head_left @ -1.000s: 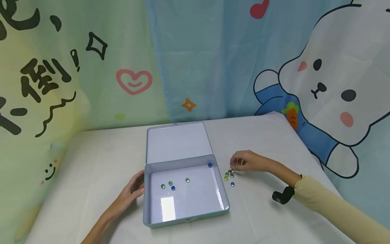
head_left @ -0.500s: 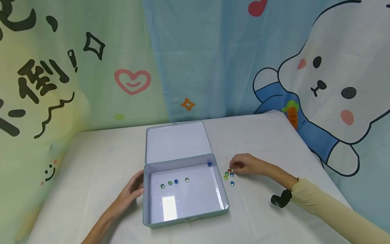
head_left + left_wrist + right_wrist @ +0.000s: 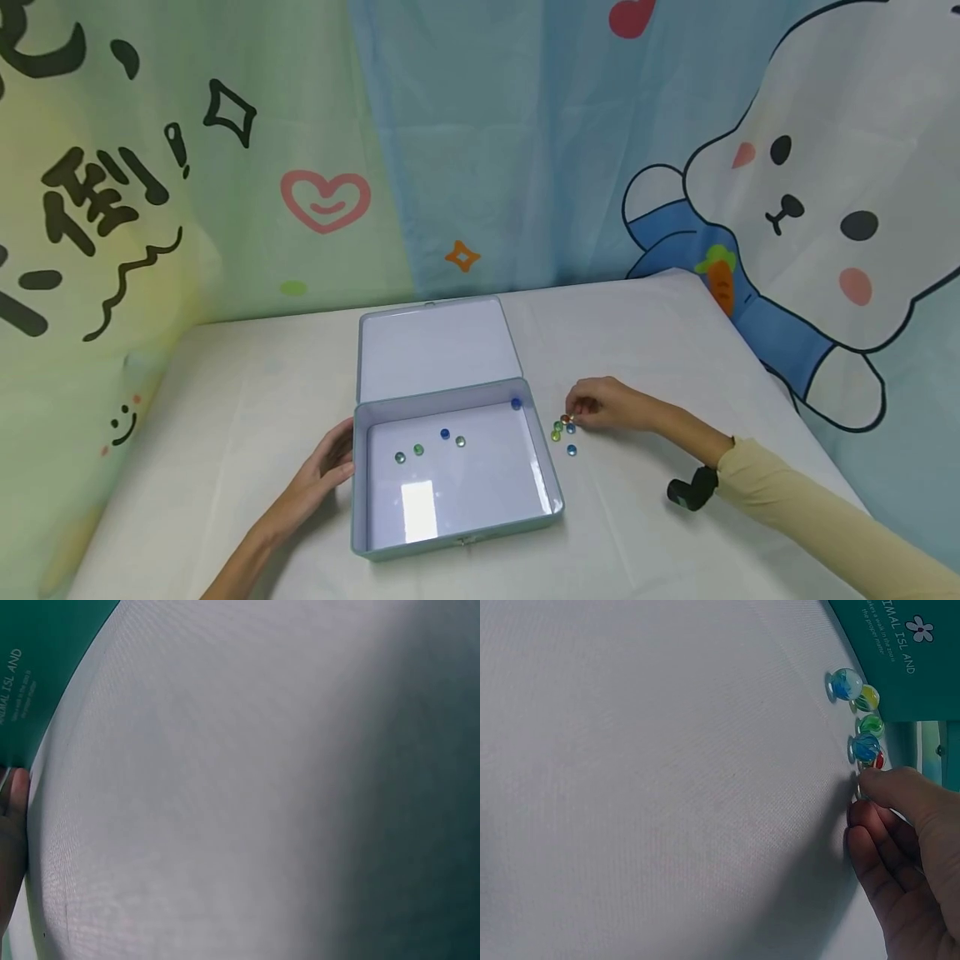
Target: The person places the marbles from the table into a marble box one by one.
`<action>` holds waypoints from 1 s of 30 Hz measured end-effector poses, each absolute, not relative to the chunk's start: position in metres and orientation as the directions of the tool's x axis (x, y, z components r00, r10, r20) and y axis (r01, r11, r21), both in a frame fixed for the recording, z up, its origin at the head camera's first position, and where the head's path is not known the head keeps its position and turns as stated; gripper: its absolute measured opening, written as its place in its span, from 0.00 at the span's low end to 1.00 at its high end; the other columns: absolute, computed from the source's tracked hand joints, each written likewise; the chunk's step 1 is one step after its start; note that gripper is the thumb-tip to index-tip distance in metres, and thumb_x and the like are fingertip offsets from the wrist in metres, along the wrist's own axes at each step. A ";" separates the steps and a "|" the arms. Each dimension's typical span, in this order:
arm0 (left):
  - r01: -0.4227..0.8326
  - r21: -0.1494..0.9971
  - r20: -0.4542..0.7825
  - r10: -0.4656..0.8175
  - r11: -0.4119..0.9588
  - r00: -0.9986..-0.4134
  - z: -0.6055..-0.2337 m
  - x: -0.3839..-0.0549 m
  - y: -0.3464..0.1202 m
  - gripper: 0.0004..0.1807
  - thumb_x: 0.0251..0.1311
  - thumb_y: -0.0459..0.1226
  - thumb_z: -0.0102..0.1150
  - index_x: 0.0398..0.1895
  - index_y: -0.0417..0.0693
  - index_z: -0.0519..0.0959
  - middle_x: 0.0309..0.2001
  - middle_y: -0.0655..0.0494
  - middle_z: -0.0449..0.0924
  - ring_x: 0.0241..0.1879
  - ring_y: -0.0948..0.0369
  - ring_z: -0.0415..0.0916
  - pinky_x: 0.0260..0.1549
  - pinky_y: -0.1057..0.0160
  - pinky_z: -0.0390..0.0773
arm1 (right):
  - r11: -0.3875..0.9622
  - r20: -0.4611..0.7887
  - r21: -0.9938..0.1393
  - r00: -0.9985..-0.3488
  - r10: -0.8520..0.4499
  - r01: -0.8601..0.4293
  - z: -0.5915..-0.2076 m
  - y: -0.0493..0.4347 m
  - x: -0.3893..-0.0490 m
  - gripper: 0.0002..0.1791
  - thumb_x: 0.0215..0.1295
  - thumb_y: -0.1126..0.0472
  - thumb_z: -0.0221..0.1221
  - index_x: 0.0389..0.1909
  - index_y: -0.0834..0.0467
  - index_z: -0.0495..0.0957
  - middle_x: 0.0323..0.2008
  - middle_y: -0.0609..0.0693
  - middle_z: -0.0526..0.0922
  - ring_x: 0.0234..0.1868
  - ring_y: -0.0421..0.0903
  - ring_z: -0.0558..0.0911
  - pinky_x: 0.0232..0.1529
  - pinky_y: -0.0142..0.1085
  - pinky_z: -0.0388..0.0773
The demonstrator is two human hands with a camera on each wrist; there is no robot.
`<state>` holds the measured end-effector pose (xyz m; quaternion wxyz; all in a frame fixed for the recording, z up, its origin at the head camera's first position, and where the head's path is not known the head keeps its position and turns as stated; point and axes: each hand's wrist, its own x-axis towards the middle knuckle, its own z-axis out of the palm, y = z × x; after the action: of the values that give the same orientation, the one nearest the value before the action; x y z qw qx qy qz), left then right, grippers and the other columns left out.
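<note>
Box point(image 3: 483, 492) on bench point(image 3: 645, 333), long axis left-right, lid point(image 3: 437, 346) toward far side. Left hand point(image 3: 326, 467) touches left wall, fingers loose. Right hand point(image 3: 606, 404) pinches marble point(image 3: 862, 787) beside other marbles point(image 3: 558, 426), right of box.

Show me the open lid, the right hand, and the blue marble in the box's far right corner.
Open lid point(image 3: 437, 348), head view: middle of its inner face.
Right hand point(image 3: 609, 403), head view: back of the hand.
Blue marble point(image 3: 516, 404), head view: its visible middle.

A cartoon-printed curtain point(image 3: 480, 150) hangs behind the white-covered table point(image 3: 622, 333).
</note>
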<state>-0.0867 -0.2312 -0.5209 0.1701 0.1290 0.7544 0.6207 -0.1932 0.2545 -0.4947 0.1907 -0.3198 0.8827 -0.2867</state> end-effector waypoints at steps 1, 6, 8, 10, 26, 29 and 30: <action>-0.013 0.980 -0.094 0.408 0.198 -0.908 -0.521 -0.087 -0.231 0.35 0.73 0.37 0.42 0.77 0.45 0.41 0.77 0.37 0.40 0.76 0.47 0.42 0.62 0.87 0.56 | 0.631 -0.154 -0.627 -0.722 -0.675 -0.456 -0.494 0.255 -0.193 0.06 0.61 0.66 0.62 0.38 0.55 0.81 0.34 0.43 0.80 0.34 0.35 0.74 0.37 0.24 0.78; 0.007 0.979 -0.079 0.410 0.205 -0.909 -0.523 -0.086 -0.231 0.35 0.73 0.36 0.41 0.77 0.43 0.41 0.77 0.35 0.40 0.75 0.43 0.42 0.62 0.87 0.56 | 0.635 -0.152 -0.625 -0.726 -0.670 -0.455 -0.491 0.257 -0.192 0.05 0.61 0.66 0.62 0.38 0.55 0.81 0.33 0.44 0.81 0.34 0.34 0.74 0.36 0.25 0.78; 0.011 0.979 -0.074 0.409 0.202 -0.910 -0.524 -0.086 -0.230 0.35 0.73 0.36 0.41 0.77 0.42 0.41 0.77 0.34 0.40 0.74 0.40 0.40 0.62 0.87 0.55 | 0.641 -0.149 -0.623 -0.737 -0.660 -0.448 -0.489 0.257 -0.192 0.05 0.61 0.65 0.62 0.38 0.55 0.81 0.33 0.44 0.81 0.34 0.34 0.75 0.36 0.25 0.79; 0.013 0.981 -0.070 0.413 0.196 -0.908 -0.524 -0.086 -0.230 0.35 0.73 0.36 0.41 0.77 0.43 0.41 0.77 0.35 0.40 0.75 0.41 0.41 0.62 0.87 0.56 | 0.642 -0.137 -0.622 -0.744 -0.653 -0.449 -0.487 0.258 -0.193 0.06 0.61 0.65 0.63 0.39 0.55 0.81 0.33 0.44 0.81 0.34 0.34 0.75 0.37 0.25 0.79; 0.032 0.985 -0.044 0.430 0.167 -0.902 -0.524 -0.087 -0.232 0.35 0.72 0.35 0.41 0.77 0.40 0.40 0.76 0.31 0.38 0.64 0.90 0.51 0.62 0.87 0.56 | 0.497 0.016 -0.736 -0.745 -0.666 -0.460 -0.444 0.223 -0.204 0.06 0.62 0.61 0.63 0.40 0.55 0.81 0.35 0.46 0.84 0.35 0.36 0.79 0.42 0.28 0.83; 0.030 0.986 -0.045 0.428 0.166 -0.903 -0.524 -0.087 -0.232 0.35 0.72 0.35 0.41 0.77 0.40 0.40 0.76 0.32 0.38 0.64 0.90 0.51 0.62 0.87 0.56 | 0.469 0.011 -0.763 -0.734 -0.679 -0.445 -0.431 0.207 -0.203 0.06 0.63 0.61 0.63 0.40 0.55 0.81 0.35 0.46 0.83 0.36 0.38 0.79 0.42 0.29 0.83; 0.029 0.986 -0.046 0.427 0.167 -0.903 -0.523 -0.087 -0.232 0.35 0.72 0.35 0.41 0.77 0.40 0.40 0.76 0.32 0.38 0.64 0.90 0.51 0.62 0.87 0.56 | 0.463 0.008 -0.768 -0.729 -0.685 -0.443 -0.428 0.202 -0.202 0.06 0.63 0.61 0.63 0.40 0.55 0.81 0.35 0.46 0.83 0.36 0.38 0.79 0.43 0.30 0.83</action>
<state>-0.0867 -0.2319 -0.5233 0.1588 0.1527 0.7472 0.6270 -0.2022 0.2016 -0.4279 0.1530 -0.3350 0.8414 -0.3956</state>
